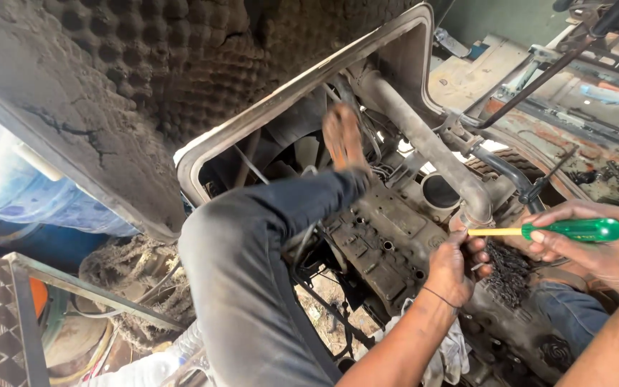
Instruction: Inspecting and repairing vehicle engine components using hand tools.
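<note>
Head view, looking down into an open engine bay. Nearest the camera I see my left leg in dark grey trousers (252, 287), knee bent, running up the frame to a bare foot (343, 136) planted among the engine parts. Left hand (451, 266) comes up from the bottom edge, thin band at the wrist, fingers curled closed at the tip end of a screwdriver (546, 231); I cannot tell exactly what they pinch there. Right hand (596, 251) enters from the right, fingers wrapped tight round the screwdriver's green handle, yellow collar and shaft pointing left toward the left hand. The tool lies roughly level, spanning the two hands, just above a tangle of dark wire wool or swarf (506, 276) on the engine. A dirty white rag (453, 351) sits under the left forearm. Beyond the hands: grimy engine block (381, 244) with bolt holes, then a thick grey pipe (424, 140) running diagonally. Farthest, the tilted cab underside with dimpled lining (166, 57); blue container (8, 179) at left.
</note>
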